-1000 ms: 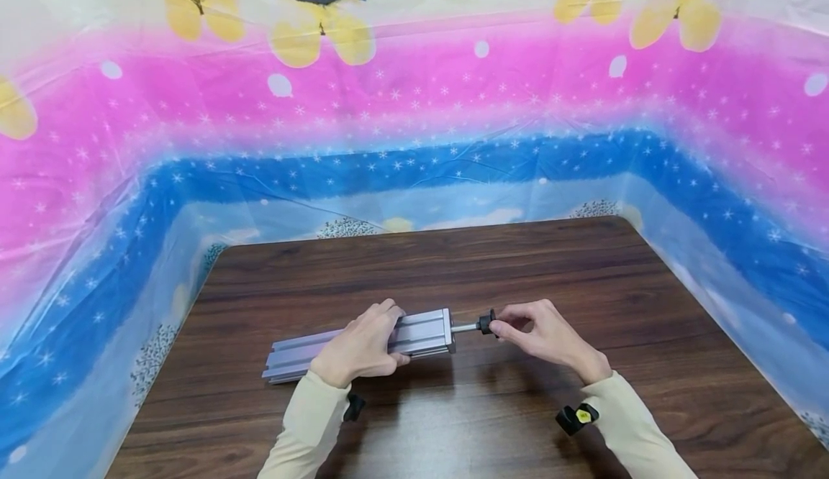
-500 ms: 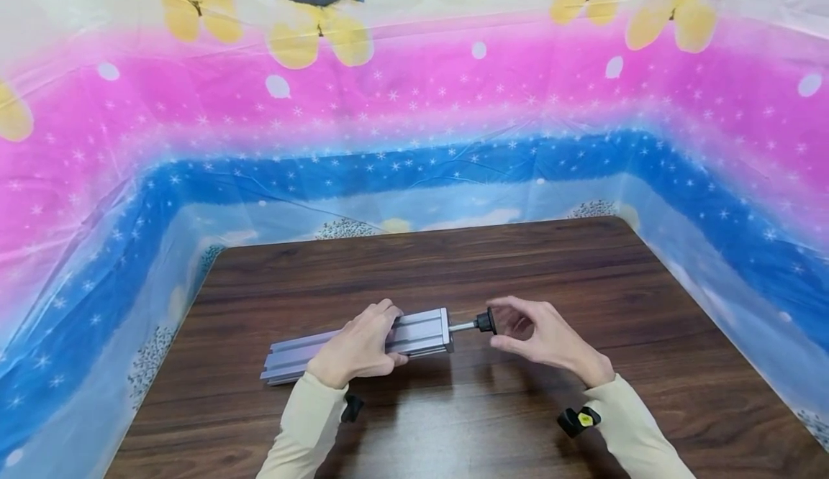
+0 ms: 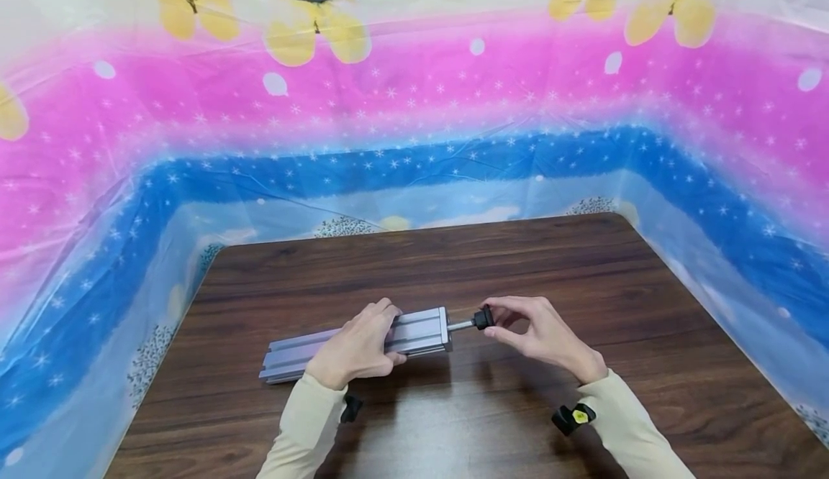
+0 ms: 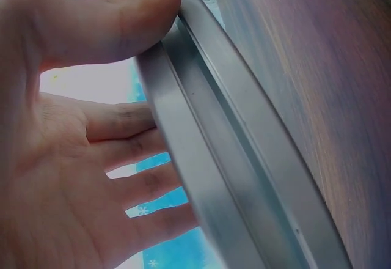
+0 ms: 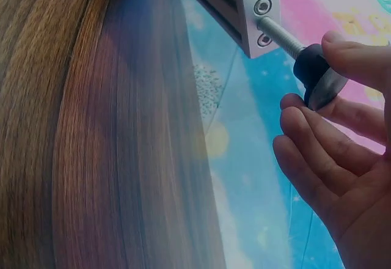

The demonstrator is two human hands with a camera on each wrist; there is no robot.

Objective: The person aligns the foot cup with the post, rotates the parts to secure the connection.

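A grey slotted aluminium profile point(image 3: 419, 329) lies slantwise over the table in the head view. Across its middle my left hand point(image 3: 352, 349) grips it; in the left wrist view the thumb point(image 4: 131, 24) presses along the slotted face while the fingers go behind. An end plate point(image 5: 252, 27) with two socket screws caps the right end. Out of that plate runs a threaded rod point(image 5: 282, 36), which carries a black levelling foot point(image 5: 310, 67). My right hand point(image 3: 540, 331) pinches the foot's rim between thumb and fingers. The far side of the foot is hidden by them.
Dark wood-grain table point(image 3: 453, 263) extends around both hands. A printed pink and blue cloth point(image 3: 414, 98) hangs behind it and along both sides. Each wrist wears a black camera mount point(image 3: 573, 418).
My right hand's fingers spread off the levelling foot half a second ago and now pinch it again. The left hand keeps its hold on the profile, which stays in place.
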